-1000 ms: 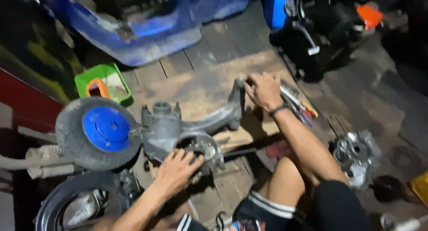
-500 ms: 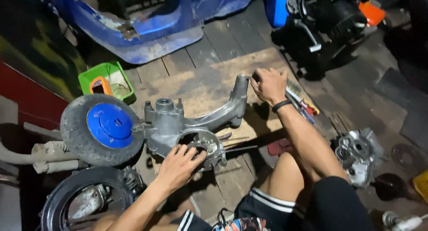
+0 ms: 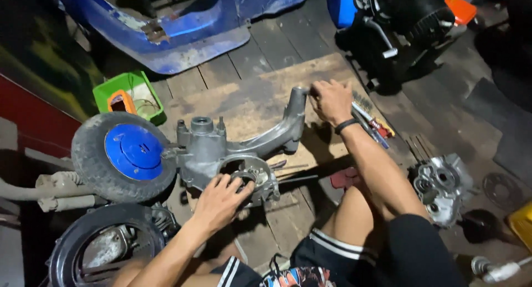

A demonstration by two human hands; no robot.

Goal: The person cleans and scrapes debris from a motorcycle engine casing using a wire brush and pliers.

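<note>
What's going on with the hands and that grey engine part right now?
Left hand flat on the engine casing at its round opening. Right hand gripping the casing's arm end. Blue-hubbed wheel attached alongside. Hand tools lying beside the right wrist.

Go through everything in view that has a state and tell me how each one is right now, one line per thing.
engine casing: lying flat on the wooden floor, opened up.
wheel: attached at the casing's end, on its side.
left hand: fingers on the casing's round opening.
right hand: gripping the casing's arm end.
casing half: separate, lying beside the knee.
green tray: open, holding an orange part.
</note>
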